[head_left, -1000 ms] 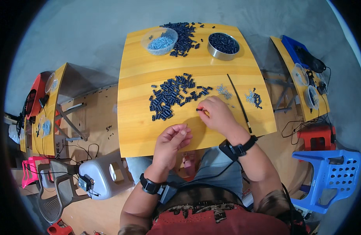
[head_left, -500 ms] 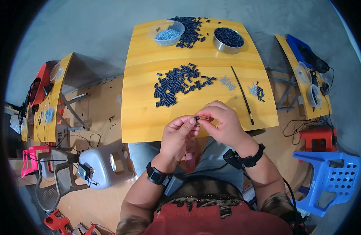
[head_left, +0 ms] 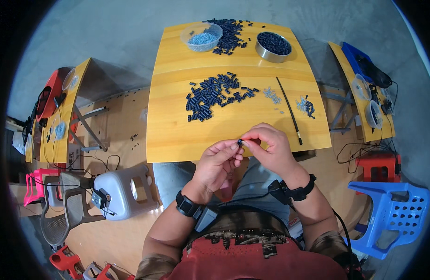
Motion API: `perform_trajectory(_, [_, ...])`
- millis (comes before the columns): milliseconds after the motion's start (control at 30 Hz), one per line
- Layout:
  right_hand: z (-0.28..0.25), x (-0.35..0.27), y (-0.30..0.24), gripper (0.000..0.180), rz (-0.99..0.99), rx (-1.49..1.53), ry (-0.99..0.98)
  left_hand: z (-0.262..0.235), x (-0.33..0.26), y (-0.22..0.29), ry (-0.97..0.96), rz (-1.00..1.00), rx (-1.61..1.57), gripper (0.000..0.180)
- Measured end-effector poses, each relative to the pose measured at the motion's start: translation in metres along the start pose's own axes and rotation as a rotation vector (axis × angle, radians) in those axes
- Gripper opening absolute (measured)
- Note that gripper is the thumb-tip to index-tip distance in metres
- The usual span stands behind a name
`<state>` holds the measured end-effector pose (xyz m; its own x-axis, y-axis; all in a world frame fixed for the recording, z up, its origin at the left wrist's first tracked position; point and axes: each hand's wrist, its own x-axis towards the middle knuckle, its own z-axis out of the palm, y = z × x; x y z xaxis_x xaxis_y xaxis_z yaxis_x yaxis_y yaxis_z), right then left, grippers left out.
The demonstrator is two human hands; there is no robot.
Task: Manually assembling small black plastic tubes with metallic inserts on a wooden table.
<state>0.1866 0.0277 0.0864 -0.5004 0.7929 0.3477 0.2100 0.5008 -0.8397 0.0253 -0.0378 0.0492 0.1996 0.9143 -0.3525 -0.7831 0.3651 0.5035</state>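
Note:
Between my two hands, just over the table's near edge, is a small black plastic piece [head_left: 240, 142]. My left hand [head_left: 218, 158] pinches it between thumb and fingers. My right hand [head_left: 269, 146] has its thumb and forefinger pressed together at the piece's other side; whether a second small part sits in that pinch is too small to tell. Beyond the hands lies a loose pile of short black plastic pieces [head_left: 208, 98]. To its right are small silvery metal parts [head_left: 272, 95], a thin black stick [head_left: 288, 109], and a little heap of black and silvery bits [head_left: 308, 107].
At the yellow table's [head_left: 173, 144] far side stand a clear tub of bluish small parts [head_left: 203, 39] and a round metal tin of black pieces [head_left: 273, 45], beside another black pile [head_left: 231, 35]. A grey stool [head_left: 119, 193] is at left, a blue stool [head_left: 390, 210] at right.
Both hands have shifted slightly right, still together at the small black piece. The view has moved a little, so the table sits slightly differently in it.

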Motion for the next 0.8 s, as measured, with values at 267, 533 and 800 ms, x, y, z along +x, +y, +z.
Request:
perform_trajectory(267, [0.000, -0.009, 0.000, 0.021, -0.043, -0.052, -0.051, 0.000, -0.001, -0.003, -0.008, -0.014, 0.033, 0.013])
perform_trajectory(533, [-0.003, -0.013, 0.003, 0.024, -0.107, -0.226, -0.041, 0.007, 0.002, -0.010, 0.103, -0.037, 0.095, 0.013])
perform_trajectory(800, [-0.004, -0.017, 0.007, 0.022, -0.102, -0.249, -0.049, 0.006, 0.006, -0.012, 0.128, -0.066, 0.172, 0.013])
